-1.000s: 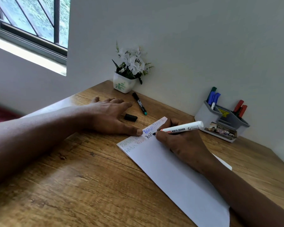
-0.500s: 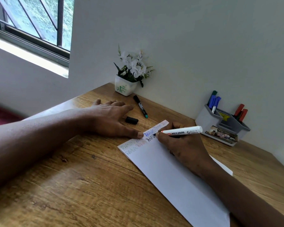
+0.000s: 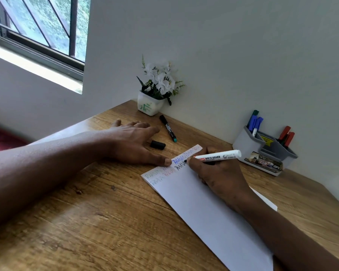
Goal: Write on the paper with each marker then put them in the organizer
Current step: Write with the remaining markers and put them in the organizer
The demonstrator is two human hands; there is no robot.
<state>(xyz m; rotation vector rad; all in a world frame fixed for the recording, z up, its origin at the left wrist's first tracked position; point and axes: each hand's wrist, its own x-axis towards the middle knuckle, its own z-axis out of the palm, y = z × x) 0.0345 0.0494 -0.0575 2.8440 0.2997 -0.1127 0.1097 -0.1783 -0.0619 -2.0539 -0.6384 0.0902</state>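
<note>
**Paper** (image 3: pixel 213 212): lies on the table (image 3: pixel 86 222). The near end is blank. The far end has two rows of one short word in green, red, blue and black, starting "RA"; the rest is uncertain.

**Right hand** (image 3: pixel 219 177): fingers are curled round the marker (image 3: pixel 217 155), tip on the black word. The barrel reads "WHITE BOARD".

**Change:** over the last second the black word has grown by about a stroke. Writing is judged still under way, so this marker is not yet due for storage.

**Left hand** (image 3: pixel 131 141): flat, fingers straight, thumb pinning the paper's edge; it has not moved.

**Cap** (image 3: pixel 158 144): loose beside the left hand.

**Black marker** (image 3: pixel 167 128): lies beyond the cap, probably awaiting its turn.

**Organizer** (image 3: pixel 241 142): stands at the wall and holds blue markers (image 3: pixel 254 122) and red markers (image 3: pixel 287 134). Its base label shows "OP"; the rest is unreadable.
</note>
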